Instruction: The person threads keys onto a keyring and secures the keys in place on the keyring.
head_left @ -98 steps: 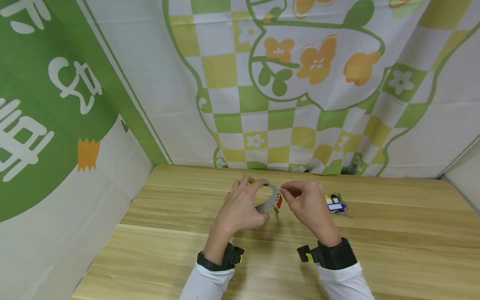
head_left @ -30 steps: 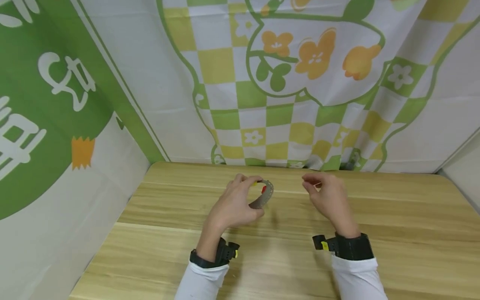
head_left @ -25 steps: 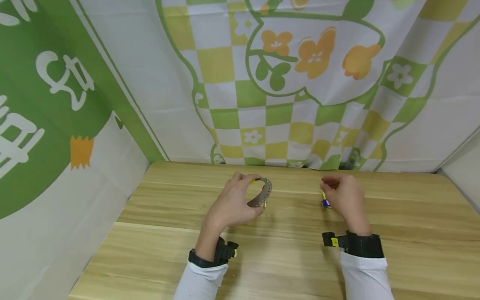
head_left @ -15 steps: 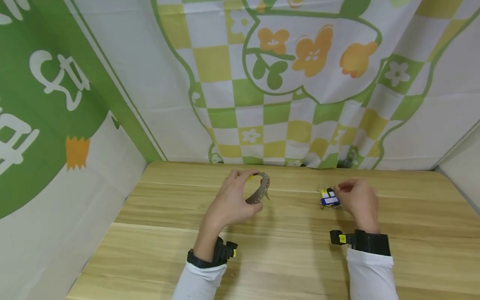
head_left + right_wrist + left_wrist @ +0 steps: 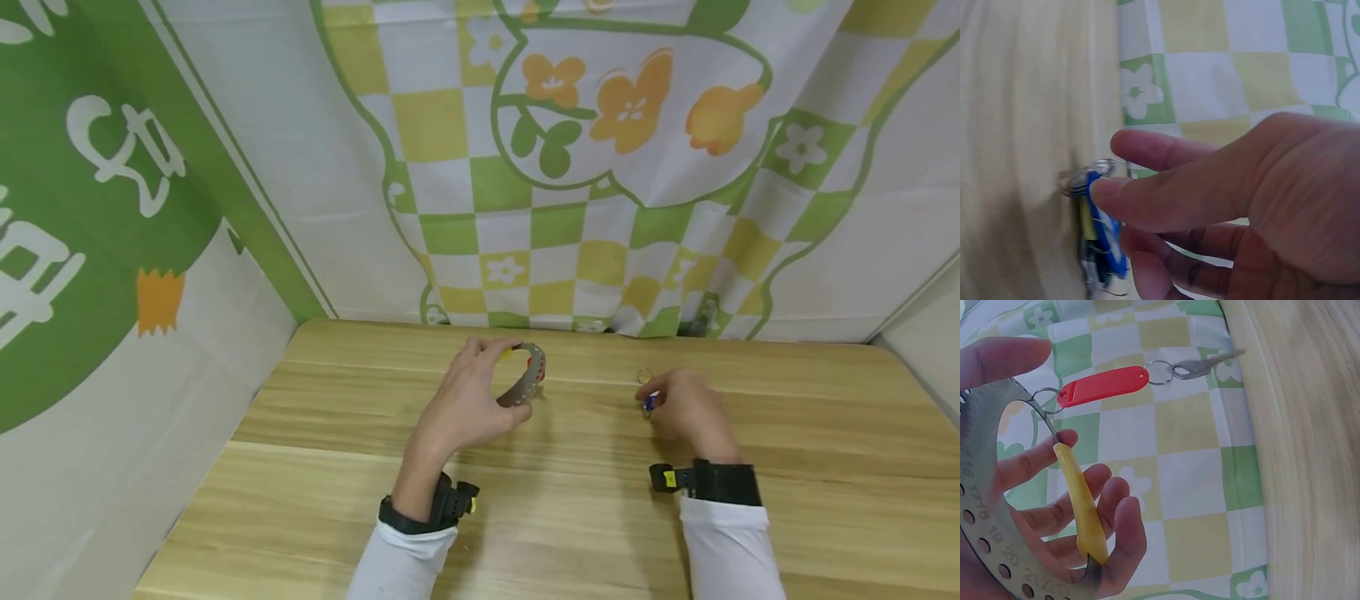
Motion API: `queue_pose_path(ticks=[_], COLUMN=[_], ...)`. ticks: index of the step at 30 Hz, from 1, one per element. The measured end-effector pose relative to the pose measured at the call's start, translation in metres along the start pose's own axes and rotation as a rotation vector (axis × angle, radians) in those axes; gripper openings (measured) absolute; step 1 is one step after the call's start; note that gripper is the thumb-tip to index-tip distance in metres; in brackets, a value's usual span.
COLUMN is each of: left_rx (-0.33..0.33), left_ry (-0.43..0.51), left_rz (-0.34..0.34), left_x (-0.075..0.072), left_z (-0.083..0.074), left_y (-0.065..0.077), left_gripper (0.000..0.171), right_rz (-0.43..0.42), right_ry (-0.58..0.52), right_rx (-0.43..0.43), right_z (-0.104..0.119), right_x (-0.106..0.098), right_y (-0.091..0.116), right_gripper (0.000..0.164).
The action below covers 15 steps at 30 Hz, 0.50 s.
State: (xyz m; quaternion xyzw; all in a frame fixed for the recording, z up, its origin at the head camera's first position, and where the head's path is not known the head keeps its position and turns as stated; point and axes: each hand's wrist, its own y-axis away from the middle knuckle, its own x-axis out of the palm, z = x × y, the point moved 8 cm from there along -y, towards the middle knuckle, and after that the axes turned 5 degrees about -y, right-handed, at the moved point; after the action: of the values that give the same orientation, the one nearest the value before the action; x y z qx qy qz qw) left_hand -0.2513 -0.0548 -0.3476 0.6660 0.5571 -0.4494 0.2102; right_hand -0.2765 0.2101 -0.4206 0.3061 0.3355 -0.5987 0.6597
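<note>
My left hand [image 5: 468,400] grips a grey metal ring [image 5: 975,462] with numbered holes and a yellow sleeve [image 5: 1079,500], raised over the table. From one hole of it hangs a red key tag [image 5: 1104,386] with a small metal key [image 5: 1194,369] on a wire loop. My right hand [image 5: 690,412] is down over a small pile of tagged keys, its thumb and forefinger apart. In the right wrist view its thumb overlaps a blue key tag [image 5: 1110,240]; a yellow tag [image 5: 1087,219] and several wire loops [image 5: 1079,181] show beside it. The hand covers much of the pile.
The wooden table [image 5: 337,467] runs back to a green and yellow checked curtain [image 5: 558,225]. A white and green cloth wall [image 5: 225,358] closes the left side. A camera on a black band sits at each wrist.
My right hand has left the metal ring and moved right to the key pile, then slightly back left over it. The red tag now hangs from the ring; my left hand keeps its grip.
</note>
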Motion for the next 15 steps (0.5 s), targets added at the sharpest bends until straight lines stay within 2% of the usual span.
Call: queue_pose_path(ticks=[5, 9, 12, 15], left_rx=[-0.001, -0.002, -0.001, -0.002], left_ry=[0.0, 0.005, 0.006, 0.0], left_rz=[0.006, 0.01, 0.01, 0.01], left_x=[0.0, -0.001, -0.001, -0.001], left_z=[0.001, 0.001, 0.001, 0.002], left_y=[0.0, 0.0, 0.001, 0.001], left_gripper=[0.076, 0.076, 0.076, 0.076], right_rz=[-0.002, -0.039, -0.095, -0.198], right_ry=[0.021, 0.029, 0.028, 0.016], right_rx=[0.024, 0.052, 0.04, -0.006], right_z=[-0.003, -0.005, -0.003, 0.005], right_x=[0.007, 0.005, -0.003, -0.016], right_y=[-0.002, -0.003, -0.002, 0.0], right_gripper=[0.018, 0.011, 0.008, 0.007])
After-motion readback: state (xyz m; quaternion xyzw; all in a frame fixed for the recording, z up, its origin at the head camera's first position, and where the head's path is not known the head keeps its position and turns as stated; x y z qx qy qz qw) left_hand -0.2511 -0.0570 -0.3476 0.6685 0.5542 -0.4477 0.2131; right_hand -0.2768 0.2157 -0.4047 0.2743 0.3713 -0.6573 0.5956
